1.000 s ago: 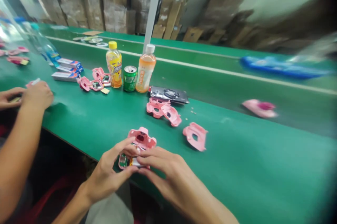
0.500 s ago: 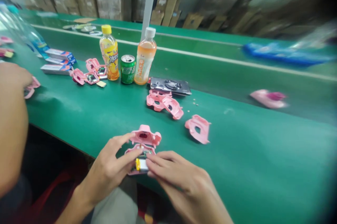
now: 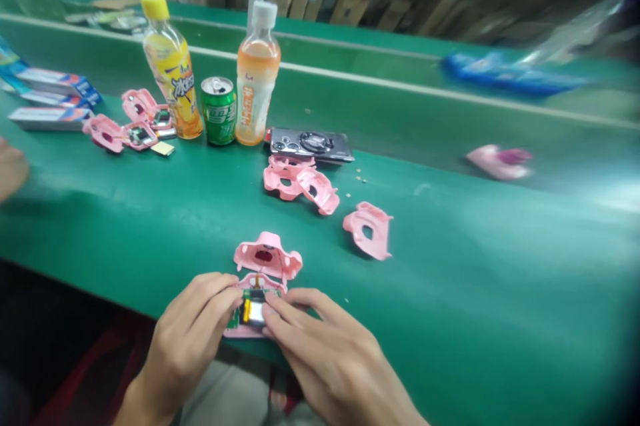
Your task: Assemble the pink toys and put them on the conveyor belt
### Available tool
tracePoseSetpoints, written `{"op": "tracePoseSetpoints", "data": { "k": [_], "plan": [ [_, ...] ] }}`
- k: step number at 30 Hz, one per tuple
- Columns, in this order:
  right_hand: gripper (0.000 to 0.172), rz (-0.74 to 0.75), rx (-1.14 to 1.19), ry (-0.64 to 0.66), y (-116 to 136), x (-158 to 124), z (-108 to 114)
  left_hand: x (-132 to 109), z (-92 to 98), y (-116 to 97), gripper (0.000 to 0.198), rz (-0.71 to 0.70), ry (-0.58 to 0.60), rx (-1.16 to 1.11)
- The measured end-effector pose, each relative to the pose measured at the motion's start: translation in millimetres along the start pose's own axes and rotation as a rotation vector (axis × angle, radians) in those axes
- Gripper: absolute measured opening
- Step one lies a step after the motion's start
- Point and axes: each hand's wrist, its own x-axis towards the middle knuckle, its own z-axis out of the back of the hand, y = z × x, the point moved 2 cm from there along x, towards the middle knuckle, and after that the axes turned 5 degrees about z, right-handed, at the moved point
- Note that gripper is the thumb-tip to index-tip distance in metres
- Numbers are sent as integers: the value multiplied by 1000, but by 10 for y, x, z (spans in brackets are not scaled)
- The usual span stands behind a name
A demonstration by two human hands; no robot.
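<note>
Two hands — left [image 3: 185, 339] and right [image 3: 330, 353] — grasp an open pink plastic housing [image 3: 245, 332] on a green workbench [image 3: 450, 293]; its shell cradles a silver battery [image 3: 255, 313] beside a green circuit board [image 3: 233, 318].

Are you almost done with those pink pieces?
Partway. Done: pink shells with circuit boards fitted lie up the bench. In hand: your left hand and right hand hold an open pink casing around a silver battery. Left: empty pink shells wait nearby.
</note>
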Motion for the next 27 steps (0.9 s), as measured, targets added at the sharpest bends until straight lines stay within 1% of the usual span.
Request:
{"op": "tracePoseSetpoints", "data": {
  "k": [4,7,9,13,14,16,18,20,22,27],
  "plan": [
    [25,-14,-88,20,22,-34,-78,26,-1,-13,18,-16,7,2],
    [34,17,-167,55,14,-91,-134,47,2,-21,17,-20,12,-2],
    [41,41,-221,53,25,-105,-148,59,-4,-28,17,-20,9,-3],
    [41,90,-408,94,126,-73,-160,74,6,-38,16,-19,9,4],
    [40,107,-461,114,159,-67,-165,75,20,-37,16,-28,30,8],
    [39,147,-528,137,216,-75,-169,70,58,-32,17,-68,110,22],
    [41,159,-540,150,242,-114,-166,60,102,-21,25,-116,193,54],
    [43,109,-537,141,234,-173,-158,49,139,-7,28,-140,235,82],
    [44,30,-526,111,211,-231,-163,39,160,-2,26,-152,243,89],
    [41,-105,-370,16,166,-276,-282,7,152,-17,26,-166,255,45]
  ]
}}
